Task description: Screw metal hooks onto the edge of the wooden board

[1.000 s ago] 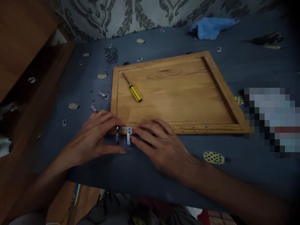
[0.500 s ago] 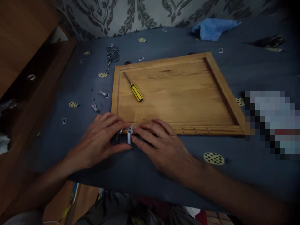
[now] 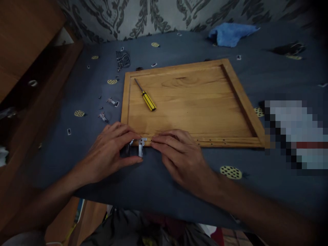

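Panel (image 3: 194,106) open (screwdriver (image 3: 146,98) aside); small hardware (image 3: 110,101) clutters left.

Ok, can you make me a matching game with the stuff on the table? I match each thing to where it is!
Things:
1. screwdriver
2. blue cloth
3. metal bracket

Places:
A. at the near edge of the board, between the left hand and the right hand
B. lying on the wooden board, near its far left corner
C. at the far side of the table cover, by the patterned wall

Pairs: 1-B, 2-C, 3-A
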Available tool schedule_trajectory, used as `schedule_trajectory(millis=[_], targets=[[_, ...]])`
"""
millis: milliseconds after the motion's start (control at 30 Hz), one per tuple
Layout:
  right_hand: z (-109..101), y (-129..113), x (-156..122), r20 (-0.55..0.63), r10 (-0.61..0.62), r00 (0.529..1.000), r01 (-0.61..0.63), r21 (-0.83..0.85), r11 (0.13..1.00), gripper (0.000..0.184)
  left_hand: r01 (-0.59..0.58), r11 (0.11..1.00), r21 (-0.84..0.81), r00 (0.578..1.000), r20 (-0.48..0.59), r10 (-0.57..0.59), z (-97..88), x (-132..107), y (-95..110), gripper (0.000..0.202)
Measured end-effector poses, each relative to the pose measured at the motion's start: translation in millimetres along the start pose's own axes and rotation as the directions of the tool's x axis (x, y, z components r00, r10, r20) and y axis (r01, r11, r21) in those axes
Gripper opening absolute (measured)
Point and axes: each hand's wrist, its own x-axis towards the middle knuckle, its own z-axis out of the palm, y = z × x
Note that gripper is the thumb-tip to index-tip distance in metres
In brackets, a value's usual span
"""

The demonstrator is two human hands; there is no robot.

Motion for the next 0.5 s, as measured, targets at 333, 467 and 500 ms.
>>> schedule_trajectory(millis=[333,467,500], targets=[[2.8,-1.4,0.4,0.118,-0.105,0.987,0.11,-0.038,0.993,0.035,-0.013,0.999,0.029,1.0,-0.013,0.013,3.7,-0.6,-1.8,0.038],[4.6,-1.1,0.7,0.121,-0.124,0.985,0.136,-0.096,0.986,0.032,-0.008,1.0,0.002,0.999,-0.032,0.008,3.6,-2.7,-4.2,0.053],[4.7,-1.0,0.7,0.119,-0.123,0.985,0.136,-0.109,0.985,0.031,-0.005,1.0,-0.021,0.999,-0.051,0.004,2.1,-3.6,-5.6,0.061]])
